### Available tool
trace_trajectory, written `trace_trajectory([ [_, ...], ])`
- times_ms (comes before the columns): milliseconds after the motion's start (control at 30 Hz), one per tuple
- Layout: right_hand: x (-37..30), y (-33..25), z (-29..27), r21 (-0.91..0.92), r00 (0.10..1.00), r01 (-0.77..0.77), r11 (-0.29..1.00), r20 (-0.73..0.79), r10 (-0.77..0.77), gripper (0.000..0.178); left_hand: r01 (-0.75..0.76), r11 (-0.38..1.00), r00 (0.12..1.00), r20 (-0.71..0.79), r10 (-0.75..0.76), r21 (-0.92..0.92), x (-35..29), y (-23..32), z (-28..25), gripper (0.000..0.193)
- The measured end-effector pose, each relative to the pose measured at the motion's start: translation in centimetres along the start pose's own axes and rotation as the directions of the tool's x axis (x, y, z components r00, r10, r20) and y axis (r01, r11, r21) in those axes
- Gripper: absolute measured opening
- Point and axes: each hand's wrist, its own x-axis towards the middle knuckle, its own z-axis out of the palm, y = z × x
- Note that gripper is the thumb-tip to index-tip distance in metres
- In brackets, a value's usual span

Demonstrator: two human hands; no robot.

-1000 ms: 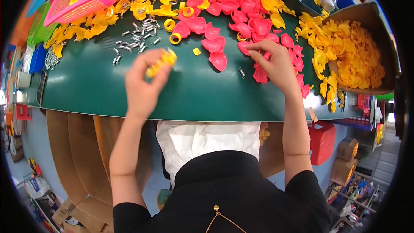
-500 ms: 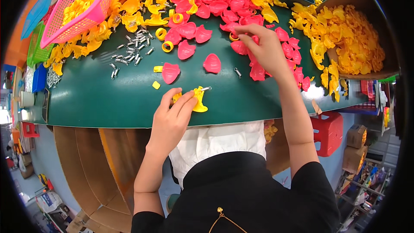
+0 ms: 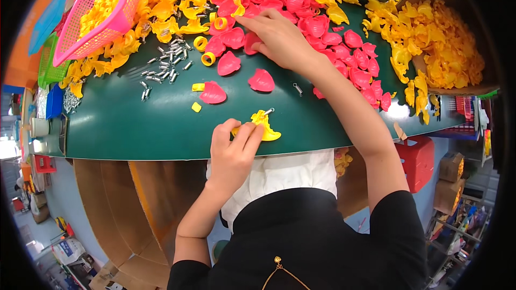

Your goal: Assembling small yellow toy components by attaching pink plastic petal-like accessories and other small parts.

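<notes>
Near the table's front edge, my left hand (image 3: 232,150) is closed on a yellow plastic part (image 3: 267,130), its fingers covering some of it. A small metal spring-like piece (image 3: 269,111) sticks out of the part's top. My right hand (image 3: 282,42) stretches to the left over the pink shell-shaped pieces (image 3: 229,63). Its thumb and fingers are apart, with the fingertips close to the yellow rings (image 3: 221,23); nothing shows in its grasp. Two pink shells and a small yellow square piece (image 3: 196,107) lie between the hands and the piles.
Loose metal spring-like pieces (image 3: 171,59) lie left of the rings. A pink basket (image 3: 102,35) of yellow parts stands at the far left. A cardboard box (image 3: 492,64) spills yellow parts at the right. A red stool (image 3: 415,164) is beside the table.
My right hand has swung left from the right side of the pink pile towards the yellow rings. My left hand, still with the yellow part, has shifted slightly right.
</notes>
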Motion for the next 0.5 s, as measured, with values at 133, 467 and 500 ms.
trace_trajectory([
  [133,-0.3,0.1,-1.3,-0.189,0.989,0.037,0.981,0.149,-0.009,0.047,-0.011,0.992,0.997,-0.08,0.021,0.127,-0.8,0.5,0.2,0.023],
  [467,-7.7,-8.9,-6.0,0.69,0.846,-0.515,0.508,0.316,0.429,0.012,0.04,0.999,0.987,-0.157,-0.036,0.018,-1.5,0.6,1.4,0.03],
  [500,-8.4,-9.1,-5.9,0.689,0.841,-0.523,0.502,0.321,0.435,0.012,0.012,0.999,0.989,-0.15,-0.007,0.037,-1.6,0.6,1.4,0.032],
])
